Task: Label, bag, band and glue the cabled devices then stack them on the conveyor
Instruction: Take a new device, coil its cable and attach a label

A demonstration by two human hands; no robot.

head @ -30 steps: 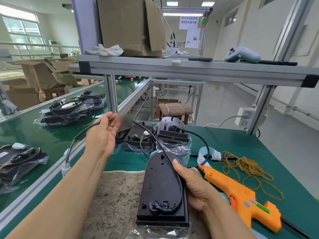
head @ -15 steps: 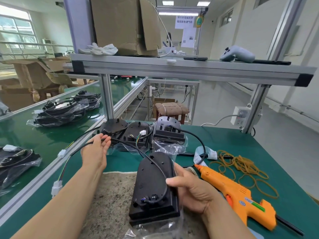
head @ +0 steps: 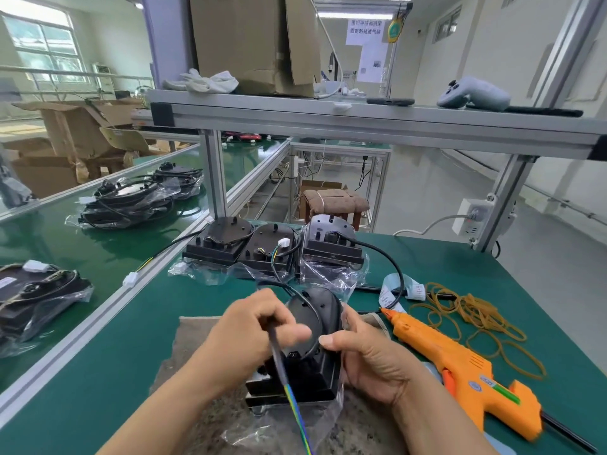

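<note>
Over the mat, left grip pinches cable, right grip clamps device, seemingly half inside bag.

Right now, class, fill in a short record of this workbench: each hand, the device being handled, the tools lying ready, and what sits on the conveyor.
Left hand: grips the black cable, its coloured wires trailing toward the camera
Right hand: holds the black device by its right side
Device: lies on the grey mat, over a clear bag
Tools: orange glue gun and rubber bands lie to the right, untouched
Waiting: three more devices at the far edge of the table
Conveyor: bagged devices lie on the green belt, to the left
</note>
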